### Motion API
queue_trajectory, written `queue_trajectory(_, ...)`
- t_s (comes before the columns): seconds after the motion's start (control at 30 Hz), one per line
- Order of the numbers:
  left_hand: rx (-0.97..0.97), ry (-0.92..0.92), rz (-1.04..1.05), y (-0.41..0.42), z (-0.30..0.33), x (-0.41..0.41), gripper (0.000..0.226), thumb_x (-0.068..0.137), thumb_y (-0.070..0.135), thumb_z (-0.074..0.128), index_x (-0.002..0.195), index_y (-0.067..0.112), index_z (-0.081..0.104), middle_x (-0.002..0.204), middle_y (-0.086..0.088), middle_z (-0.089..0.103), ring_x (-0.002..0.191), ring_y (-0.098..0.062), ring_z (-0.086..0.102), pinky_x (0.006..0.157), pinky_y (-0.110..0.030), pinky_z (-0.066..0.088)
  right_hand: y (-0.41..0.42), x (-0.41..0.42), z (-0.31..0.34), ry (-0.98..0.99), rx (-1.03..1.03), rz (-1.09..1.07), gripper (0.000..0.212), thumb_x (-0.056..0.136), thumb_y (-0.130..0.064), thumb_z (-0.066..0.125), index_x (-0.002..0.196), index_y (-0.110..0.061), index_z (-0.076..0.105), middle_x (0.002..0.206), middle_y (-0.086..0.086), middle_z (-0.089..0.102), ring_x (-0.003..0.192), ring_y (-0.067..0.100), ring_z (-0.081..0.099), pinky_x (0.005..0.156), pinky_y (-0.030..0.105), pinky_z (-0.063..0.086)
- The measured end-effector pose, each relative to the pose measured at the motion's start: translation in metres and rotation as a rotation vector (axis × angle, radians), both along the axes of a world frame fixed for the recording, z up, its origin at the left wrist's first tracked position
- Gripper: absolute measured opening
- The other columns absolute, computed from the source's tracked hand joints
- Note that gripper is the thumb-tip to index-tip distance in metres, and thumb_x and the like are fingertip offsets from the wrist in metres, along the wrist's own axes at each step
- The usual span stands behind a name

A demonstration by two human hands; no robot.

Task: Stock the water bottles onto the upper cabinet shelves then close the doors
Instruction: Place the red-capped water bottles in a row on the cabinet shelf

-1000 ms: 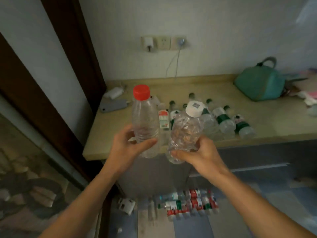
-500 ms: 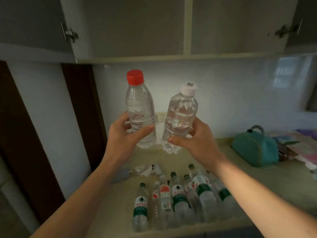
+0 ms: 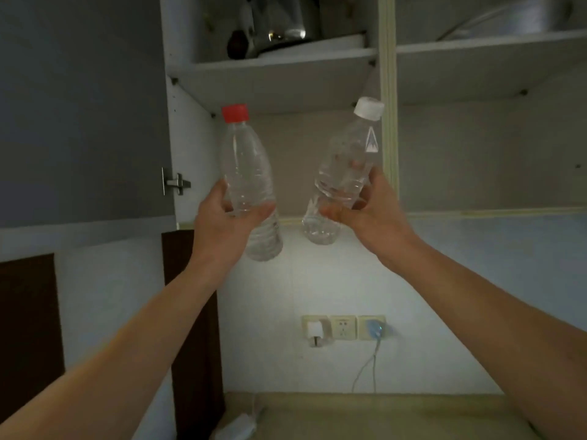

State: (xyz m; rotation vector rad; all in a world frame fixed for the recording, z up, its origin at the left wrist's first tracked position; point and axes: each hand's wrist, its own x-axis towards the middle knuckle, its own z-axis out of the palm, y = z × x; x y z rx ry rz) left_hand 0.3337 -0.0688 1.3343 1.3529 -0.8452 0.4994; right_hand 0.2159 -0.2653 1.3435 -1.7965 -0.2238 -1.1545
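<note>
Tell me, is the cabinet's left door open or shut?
Open. The left door is swung out on its hinge, and the shelves inside show behind the two bottles.

Red-capped bottle [image 3: 249, 182]: clear plastic, near upright, its lower body held in the left hand [image 3: 222, 230]. White-capped bottle [image 3: 344, 173]: clear, tilted right at top, gripped low by the right hand [image 3: 371, 214]. Open cabinet's lower shelf [image 3: 279, 87] sat above both.
</note>
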Motion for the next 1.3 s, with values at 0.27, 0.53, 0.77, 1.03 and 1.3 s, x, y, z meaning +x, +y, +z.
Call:
queue_trajectory(0.27,-0.015,0.013,-0.044,-0.027,0.057,0.086,0.061,0.075,0.034,0.087,0.128,0.035,0.057,0.108,0.012,0.071,0.093,-0.005,0.071,0.086,-0.038,0.060,-0.014,0.080,0.053,0.064,0.045,0.017,0.070,0.082,-0.003,0.079,0.140,-0.023,0.046,0.121,0.004,0.069,0.109,0.019,0.069,0.094,0.045,0.057)
queue_trajectory(0.53,0.129,0.084,-0.022,-0.043,0.074,0.144,0.055,0.074,0.032,0.087,0.123,0.028,0.061,0.104,0.002,0.073,0.092,-0.021,0.073,0.083,-0.041,0.061,-0.023,0.142,0.063,0.155,0.018,-0.037,0.060,0.086,-0.007,0.077,0.137,-0.024,0.053,0.113,-0.003,0.070,0.099,0.009,0.067,0.067,0.015,0.053)
queue_trajectory(0.77,0.244,0.136,-0.073,-0.066,0.085,0.179,0.049,0.078,0.033,0.085,0.120,0.021,0.064,0.106,-0.003,0.074,0.092,-0.026,0.074,0.086,-0.051,0.059,-0.051,0.186,0.072,0.263,-0.028,-0.089,0.038,0.089,-0.014,0.076,0.124,-0.020,0.062,0.098,-0.005,0.070,0.089,0.011,0.068,0.062,0.019,0.052)
queue_trajectory(1.03,0.268,0.138,-0.052,-0.101,0.088,0.227,0.052,0.078,0.031,0.085,0.122,0.019,0.062,0.115,-0.005,0.072,0.103,-0.026,0.069,0.095,-0.045,0.055,-0.064,0.224,0.078,0.401,-0.029,-0.208,0.059,0.089,-0.023,0.076,0.140,-0.019,0.046,0.124,0.011,0.065,0.095,0.021,0.062,0.072,0.032,0.052)
queue_trajectory(1.3,0.310,0.113,0.001,-0.115,0.086,0.238,0.063,0.082,0.037,0.080,0.136,0.018,0.052,0.131,-0.003,0.064,0.117,-0.026,0.062,0.104,-0.044,0.050,-0.062,0.236,0.074,0.361,-0.086,-0.248,0.062,0.092,-0.015,0.072,0.146,-0.011,0.043,0.135,0.012,0.060,0.124,0.028,0.057,0.099,0.037,0.049)
